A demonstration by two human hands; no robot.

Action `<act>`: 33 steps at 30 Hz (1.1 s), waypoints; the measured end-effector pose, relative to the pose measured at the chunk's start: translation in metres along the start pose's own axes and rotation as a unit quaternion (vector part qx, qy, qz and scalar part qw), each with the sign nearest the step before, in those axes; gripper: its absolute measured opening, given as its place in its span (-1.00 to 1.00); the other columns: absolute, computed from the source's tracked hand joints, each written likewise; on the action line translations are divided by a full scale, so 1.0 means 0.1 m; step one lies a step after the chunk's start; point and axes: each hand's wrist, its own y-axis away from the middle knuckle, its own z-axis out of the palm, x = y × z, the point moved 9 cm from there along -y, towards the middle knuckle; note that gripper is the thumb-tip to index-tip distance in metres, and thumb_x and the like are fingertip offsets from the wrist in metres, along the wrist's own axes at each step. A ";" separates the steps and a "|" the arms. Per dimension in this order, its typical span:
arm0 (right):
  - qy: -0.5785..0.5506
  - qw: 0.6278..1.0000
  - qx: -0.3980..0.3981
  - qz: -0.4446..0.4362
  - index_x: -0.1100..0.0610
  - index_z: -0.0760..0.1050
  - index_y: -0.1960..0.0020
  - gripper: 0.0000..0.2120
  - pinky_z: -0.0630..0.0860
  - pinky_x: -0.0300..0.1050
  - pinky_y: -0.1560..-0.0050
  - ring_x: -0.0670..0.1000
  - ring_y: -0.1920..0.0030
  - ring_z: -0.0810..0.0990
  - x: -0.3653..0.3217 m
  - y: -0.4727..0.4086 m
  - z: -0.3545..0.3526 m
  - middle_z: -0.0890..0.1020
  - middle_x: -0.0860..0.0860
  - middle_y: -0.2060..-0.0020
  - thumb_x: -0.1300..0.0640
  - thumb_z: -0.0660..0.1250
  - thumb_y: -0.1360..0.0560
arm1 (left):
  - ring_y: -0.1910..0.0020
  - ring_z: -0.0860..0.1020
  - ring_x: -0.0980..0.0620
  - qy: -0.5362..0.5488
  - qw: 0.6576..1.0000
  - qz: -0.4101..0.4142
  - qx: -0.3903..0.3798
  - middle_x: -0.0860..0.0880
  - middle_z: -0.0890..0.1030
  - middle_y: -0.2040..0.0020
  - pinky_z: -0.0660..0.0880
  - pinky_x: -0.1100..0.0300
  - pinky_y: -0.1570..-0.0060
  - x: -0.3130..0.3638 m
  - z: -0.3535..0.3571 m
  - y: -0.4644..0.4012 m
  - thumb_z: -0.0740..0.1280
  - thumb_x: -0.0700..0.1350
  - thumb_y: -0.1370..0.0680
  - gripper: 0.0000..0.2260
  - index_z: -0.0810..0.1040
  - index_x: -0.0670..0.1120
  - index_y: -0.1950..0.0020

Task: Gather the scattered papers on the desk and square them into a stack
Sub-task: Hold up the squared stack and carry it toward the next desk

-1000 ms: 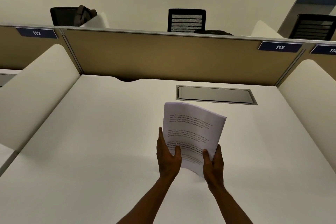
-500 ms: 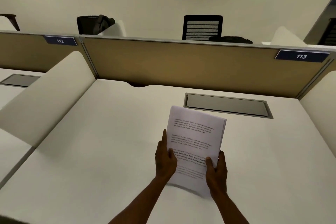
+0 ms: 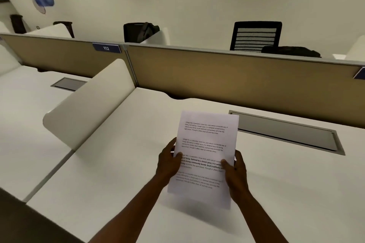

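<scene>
White paper stack (image 3: 205,156) still clamped between left hand (image 3: 167,161), right hand (image 3: 236,171); now flatter

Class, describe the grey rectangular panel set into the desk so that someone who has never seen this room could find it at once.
Start at the white desk in front of the tan divider wall. Just right of the stack of papers held in the left hand and right hand lies the grey panel. It is recessed, framed, long and narrow; its twin sits on the neighbouring desk, left.

Matt white printed paper sheets (image 3: 207,144); under the hands a smooth matt white desk (image 3: 118,163); beyond, a brushed-metal cable hatch (image 3: 286,132).
</scene>
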 end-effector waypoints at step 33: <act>-0.029 0.980 0.084 0.179 0.05 0.42 -0.29 -0.59 0.45 -0.19 0.30 -0.07 0.15 0.55 0.36 -2.36 4.30 0.56 0.00 0.01 0.28 0.32 -0.47 | -0.09 0.56 -0.07 -0.143 0.989 0.032 0.034 -0.18 0.60 -0.23 0.44 0.24 -0.01 -0.54 -2.68 -4.14 0.27 -0.37 -0.46 -0.49 0.47 -0.12 -0.41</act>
